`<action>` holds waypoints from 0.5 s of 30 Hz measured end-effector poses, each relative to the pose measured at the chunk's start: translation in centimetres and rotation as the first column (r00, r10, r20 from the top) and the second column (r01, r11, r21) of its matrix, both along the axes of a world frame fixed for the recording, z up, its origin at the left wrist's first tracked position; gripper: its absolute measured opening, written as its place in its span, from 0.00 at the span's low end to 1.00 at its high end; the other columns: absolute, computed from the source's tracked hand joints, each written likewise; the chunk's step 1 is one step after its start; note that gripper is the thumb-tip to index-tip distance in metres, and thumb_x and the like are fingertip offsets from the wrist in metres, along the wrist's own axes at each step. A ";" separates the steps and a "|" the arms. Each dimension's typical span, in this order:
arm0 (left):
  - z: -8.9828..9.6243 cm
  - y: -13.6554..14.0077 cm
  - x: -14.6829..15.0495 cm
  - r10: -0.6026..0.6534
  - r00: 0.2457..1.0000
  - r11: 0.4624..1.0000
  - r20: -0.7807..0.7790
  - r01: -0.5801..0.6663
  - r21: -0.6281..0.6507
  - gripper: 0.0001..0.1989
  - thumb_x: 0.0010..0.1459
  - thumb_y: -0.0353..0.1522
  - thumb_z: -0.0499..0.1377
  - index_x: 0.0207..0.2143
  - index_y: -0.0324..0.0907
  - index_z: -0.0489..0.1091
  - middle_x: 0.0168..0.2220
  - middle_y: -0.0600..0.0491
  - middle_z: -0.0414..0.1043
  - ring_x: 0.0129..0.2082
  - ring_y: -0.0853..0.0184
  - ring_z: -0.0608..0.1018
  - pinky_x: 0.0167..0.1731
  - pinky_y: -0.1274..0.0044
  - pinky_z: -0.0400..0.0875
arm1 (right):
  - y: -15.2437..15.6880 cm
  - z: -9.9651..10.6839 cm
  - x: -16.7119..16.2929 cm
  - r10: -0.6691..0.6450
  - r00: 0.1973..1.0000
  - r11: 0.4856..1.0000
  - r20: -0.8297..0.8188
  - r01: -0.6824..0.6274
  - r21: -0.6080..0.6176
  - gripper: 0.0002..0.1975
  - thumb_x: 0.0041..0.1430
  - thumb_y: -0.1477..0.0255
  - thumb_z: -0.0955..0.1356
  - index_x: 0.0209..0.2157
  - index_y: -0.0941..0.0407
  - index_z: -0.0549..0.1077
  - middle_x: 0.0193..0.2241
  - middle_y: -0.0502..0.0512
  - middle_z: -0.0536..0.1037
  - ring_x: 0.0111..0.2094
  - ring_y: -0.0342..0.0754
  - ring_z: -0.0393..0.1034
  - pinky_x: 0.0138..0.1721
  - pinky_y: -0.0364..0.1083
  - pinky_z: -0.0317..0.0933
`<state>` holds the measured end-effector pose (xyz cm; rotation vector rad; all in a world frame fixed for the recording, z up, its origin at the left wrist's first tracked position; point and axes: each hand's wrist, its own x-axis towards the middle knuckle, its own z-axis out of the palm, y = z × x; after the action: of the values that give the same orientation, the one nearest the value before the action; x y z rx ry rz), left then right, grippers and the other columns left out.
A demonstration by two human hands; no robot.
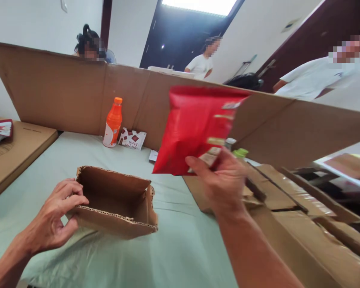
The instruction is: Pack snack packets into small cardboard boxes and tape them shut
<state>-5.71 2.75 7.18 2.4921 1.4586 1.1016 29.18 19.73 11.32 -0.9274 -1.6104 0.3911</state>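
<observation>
My right hand (pixel 220 176) pinches the lower edge of a red snack bag (pixel 195 128) and holds it up in the air, above the table and to the right of an open cardboard box (pixel 117 224). The box has no lid, and its visible inside holds nothing. At the box's left end, my left hand (pixel 61 210) grips the wall, with fingers over the rim and the thumb outside. Behind the box, an orange-capped bottle (pixel 113 124) stands upright beside a white and dark red packet (pixel 132 139) marked "Super Meal".
A tall cardboard partition (pixel 63 88) runs along the back of the cloth-covered table (pixel 78 152). Cardboard boxes (pixel 312 240) crowd the right side. A flat carton (pixel 27 148) carrying a packet lies at left. Several people are beyond the partition.
</observation>
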 end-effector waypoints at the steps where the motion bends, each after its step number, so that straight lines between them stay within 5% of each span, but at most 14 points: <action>1: -0.1 0.1 0.0 0.006 1.000 1.000 -0.001 -0.006 0.007 0.19 0.57 0.22 0.53 0.48 0.47 0.69 0.49 0.49 0.69 0.57 0.56 0.71 0.59 0.62 0.70 | -1.6 1.4 -0.3 0.029 1.000 0.997 -0.003 -0.028 0.077 0.10 0.59 0.61 0.76 0.36 0.50 0.75 0.25 0.45 0.74 0.25 0.45 0.64 0.27 0.45 0.62; 4: -0.1 0.1 0.0 0.028 0.999 0.999 -0.035 -0.027 0.033 0.19 0.56 0.22 0.53 0.47 0.46 0.69 0.49 0.48 0.69 0.56 0.56 0.72 0.59 0.61 0.70 | -5.5 3.3 -2.3 0.211 0.952 0.958 0.221 -0.246 0.149 0.03 0.62 0.68 0.74 0.34 0.51 0.78 0.25 0.46 0.76 0.24 0.44 0.66 0.26 0.43 0.62; 7: 0.2 -0.1 0.0 0.079 0.989 0.993 -0.122 -0.068 0.093 0.17 0.56 0.24 0.54 0.47 0.44 0.70 0.49 0.46 0.71 0.53 0.54 0.74 0.62 0.56 0.67 | -7.2 2.8 -4.1 0.341 0.720 0.889 0.604 -0.455 0.040 0.10 0.66 0.76 0.67 0.30 0.54 0.76 0.25 0.50 0.78 0.26 0.43 0.68 0.29 0.42 0.60; 11: 0.7 -0.8 0.0 0.159 0.969 0.979 -0.191 -0.130 0.155 0.14 0.58 0.26 0.56 0.47 0.40 0.71 0.46 0.44 0.75 0.48 0.54 0.78 0.63 0.52 0.66 | -6.6 1.8 -5.7 0.376 0.377 0.893 0.846 -0.392 -0.222 0.14 0.63 0.81 0.64 0.28 0.54 0.77 0.26 0.50 0.80 0.26 0.43 0.67 0.29 0.44 0.51; 15: 1.7 -1.4 0.3 0.131 0.965 0.988 -0.228 -0.108 0.112 0.19 0.57 0.26 0.56 0.52 0.38 0.70 0.46 0.44 0.77 0.49 0.54 0.80 0.67 0.48 0.59 | -5.2 2.3 -8.0 0.543 0.160 0.815 0.824 -0.336 -0.472 0.14 0.61 0.81 0.65 0.24 0.55 0.76 0.24 0.50 0.79 0.25 0.43 0.63 0.29 0.45 0.46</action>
<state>-5.46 1.37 8.90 2.7143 1.6738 0.9424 21.16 14.52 13.59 -0.8040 -3.0991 0.4122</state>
